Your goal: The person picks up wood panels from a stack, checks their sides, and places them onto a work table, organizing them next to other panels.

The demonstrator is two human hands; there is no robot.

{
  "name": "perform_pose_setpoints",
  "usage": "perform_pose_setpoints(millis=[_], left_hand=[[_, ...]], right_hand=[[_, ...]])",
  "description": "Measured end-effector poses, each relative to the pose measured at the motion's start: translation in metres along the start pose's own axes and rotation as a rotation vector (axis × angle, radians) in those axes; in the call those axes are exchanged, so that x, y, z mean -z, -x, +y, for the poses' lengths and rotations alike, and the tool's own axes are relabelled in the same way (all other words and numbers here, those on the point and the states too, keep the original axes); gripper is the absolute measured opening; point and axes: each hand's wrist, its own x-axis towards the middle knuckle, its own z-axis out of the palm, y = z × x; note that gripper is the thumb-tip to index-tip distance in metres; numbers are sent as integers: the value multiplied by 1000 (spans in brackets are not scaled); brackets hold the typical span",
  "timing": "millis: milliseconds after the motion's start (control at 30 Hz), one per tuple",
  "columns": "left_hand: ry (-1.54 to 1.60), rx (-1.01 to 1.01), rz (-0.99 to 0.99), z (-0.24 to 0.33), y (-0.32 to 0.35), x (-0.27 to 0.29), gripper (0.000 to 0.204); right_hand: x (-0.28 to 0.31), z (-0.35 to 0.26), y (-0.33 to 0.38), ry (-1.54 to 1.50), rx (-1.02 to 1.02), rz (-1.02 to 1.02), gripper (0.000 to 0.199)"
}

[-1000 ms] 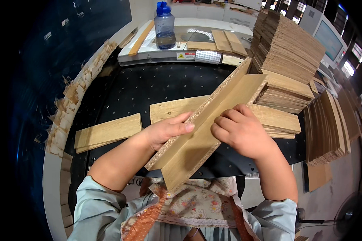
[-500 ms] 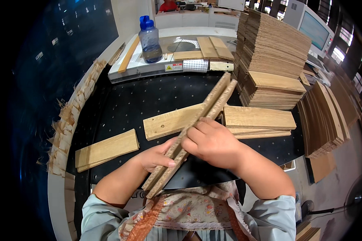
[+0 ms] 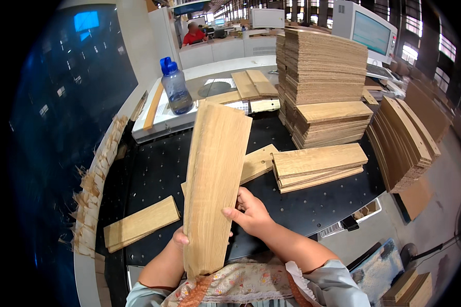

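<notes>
The left hand [image 3: 179,239] and right hand [image 3: 253,216] had their fingers clasped around opposite edges of stacked wood-grain chipboard panels [image 3: 215,184], which could slide apart if either grip slackened

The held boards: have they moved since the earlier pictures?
Yes. Judged against the tall board stack, the upper end of the held boards has swung left, toward the blue-capped bottle.

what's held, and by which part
Stacked wooden boards: left hand holds their left long edge, right hand touches the right, both on the lower half.
</notes>
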Motion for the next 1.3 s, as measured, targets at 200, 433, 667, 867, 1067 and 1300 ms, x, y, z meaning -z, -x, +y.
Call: perform_pose_setpoints(millis=[200,433,667,867,1067,1300], left_hand=[[-44,-101,-39,0,0,-6,100],[-38,-27,14,10,0,-9,110],[55,-69,-20,15,-36,-19,104],[185,-142,-65,21,-54,-23,102],[205,-161,-123,24,-58,-25,100],[220,-165,-122,24,-51,-36,98]], right_hand=[[-4,2,0,88,96,-9,42],[-1,-2,-19,88,75,18,35],[12,-14,-51,142,64,123,32],[7,-26,-71,45,-21,187,36],[1,-33,-73,140,173,253,35],[-3,-39,-68,150,187,277,35]])
